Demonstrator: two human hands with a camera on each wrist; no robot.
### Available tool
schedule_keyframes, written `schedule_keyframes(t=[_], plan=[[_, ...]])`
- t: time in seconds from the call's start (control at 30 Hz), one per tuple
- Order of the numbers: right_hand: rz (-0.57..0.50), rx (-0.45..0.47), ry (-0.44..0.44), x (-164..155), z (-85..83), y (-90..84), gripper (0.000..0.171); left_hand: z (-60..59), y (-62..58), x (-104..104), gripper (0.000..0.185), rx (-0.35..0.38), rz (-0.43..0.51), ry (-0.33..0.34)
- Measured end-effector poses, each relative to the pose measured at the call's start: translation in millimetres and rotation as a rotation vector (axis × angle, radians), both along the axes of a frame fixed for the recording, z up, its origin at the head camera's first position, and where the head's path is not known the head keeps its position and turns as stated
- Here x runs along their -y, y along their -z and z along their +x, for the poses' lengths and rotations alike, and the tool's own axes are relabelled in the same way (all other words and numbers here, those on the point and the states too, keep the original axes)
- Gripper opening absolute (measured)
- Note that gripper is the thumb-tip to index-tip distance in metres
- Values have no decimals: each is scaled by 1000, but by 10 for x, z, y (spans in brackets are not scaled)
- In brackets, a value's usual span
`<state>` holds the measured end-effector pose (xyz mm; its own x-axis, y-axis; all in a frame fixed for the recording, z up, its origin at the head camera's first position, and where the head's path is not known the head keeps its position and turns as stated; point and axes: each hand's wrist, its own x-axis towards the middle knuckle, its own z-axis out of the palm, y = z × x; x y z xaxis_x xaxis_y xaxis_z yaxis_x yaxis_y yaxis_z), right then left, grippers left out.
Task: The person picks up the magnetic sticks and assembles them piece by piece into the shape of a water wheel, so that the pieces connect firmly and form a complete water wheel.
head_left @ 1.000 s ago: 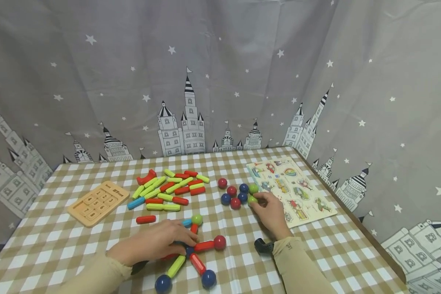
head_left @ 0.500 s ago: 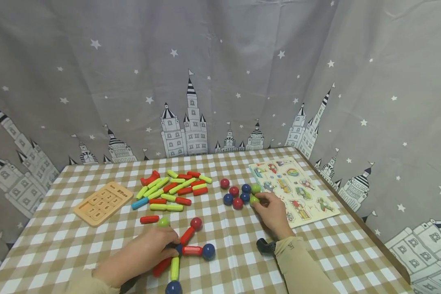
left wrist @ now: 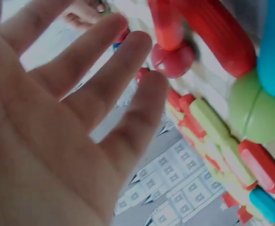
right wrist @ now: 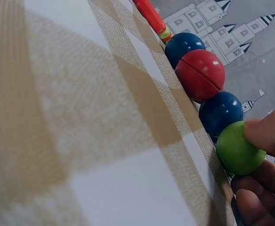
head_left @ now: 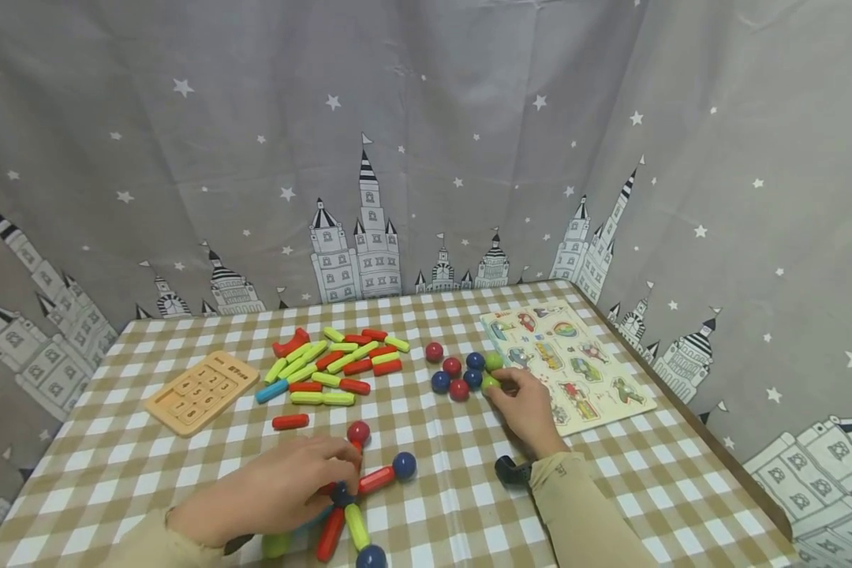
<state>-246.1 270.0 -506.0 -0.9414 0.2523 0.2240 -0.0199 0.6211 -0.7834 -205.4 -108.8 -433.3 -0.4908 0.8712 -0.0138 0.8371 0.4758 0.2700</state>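
1. The left hand (head_left: 270, 493) was laid flat over a jointed figure of rods and balls (head_left: 358, 493) on the checked tabletop (head_left: 454, 505), near its front edge. In the left wrist view the fingers (left wrist: 104, 80) were seen straight and spread, gripping nothing.
2. A red ball (head_left: 358, 431) and a blue ball (head_left: 404, 465) were noted at the ends of two rods of that figure, just beyond the fingertips.
3. The right hand (head_left: 528, 410) was rested further right on the tabletop. A green ball (right wrist: 238, 149) was pinched between its thumb and fingertips.
4. That green ball was found at the edge of a cluster of red, blue and green balls (head_left: 461, 375), touching a blue one.
5. A picture puzzle board (head_left: 596, 371) was recorded just right of the right hand.
6. A heap of loose coloured rods (head_left: 334, 363) and a wooden number board (head_left: 197, 392) were recorded further back on the left.
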Motion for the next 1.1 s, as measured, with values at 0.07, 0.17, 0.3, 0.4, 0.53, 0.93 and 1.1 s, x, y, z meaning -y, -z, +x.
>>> schedule_keyframes(t=[0.07,0.17,0.3,0.4,0.53,0.93,1.1], plan=[[2,2,5,0,3,-10,30,-25,-2,2,31,43,-19,29],[8,2,10,4,0,-20,30,-35,8,-14,33,89,-58,35],[15,-12,1,19,-12,-28,31,-14,20,-28,35,76,-82,37],[11,-13,2,32,-11,-42,30,13,17,-25,36,70,-117,42],[7,-10,-1,42,-8,-49,29,47,11,-16,39,77,-174,48],[8,-10,10,22,3,-8,29,-58,155,-231,30,-45,-49,-32],[-12,0,3,13,0,-3,29,-156,188,-329,29,-26,-23,-36]])
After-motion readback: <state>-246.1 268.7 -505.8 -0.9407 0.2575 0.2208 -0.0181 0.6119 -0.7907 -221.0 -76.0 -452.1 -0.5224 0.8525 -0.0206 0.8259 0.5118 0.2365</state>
